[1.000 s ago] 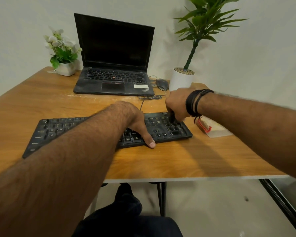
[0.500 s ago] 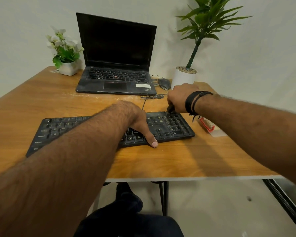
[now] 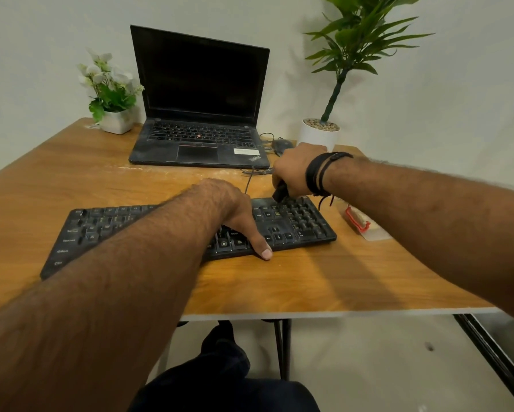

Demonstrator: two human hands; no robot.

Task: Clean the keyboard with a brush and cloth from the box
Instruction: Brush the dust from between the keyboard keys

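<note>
i see the black keyboard lying across the middle of the counter, nearer its front edge. my left hand rests flat on the keys, fingers relaxed, thumb over the keyboard's near edge. my right hand is curled tight around the dark brush, whose tip meets the keyboard's far right corner. a small box sits just right of the keyboard. the laptop stands open at the counter's back edge.
</note>
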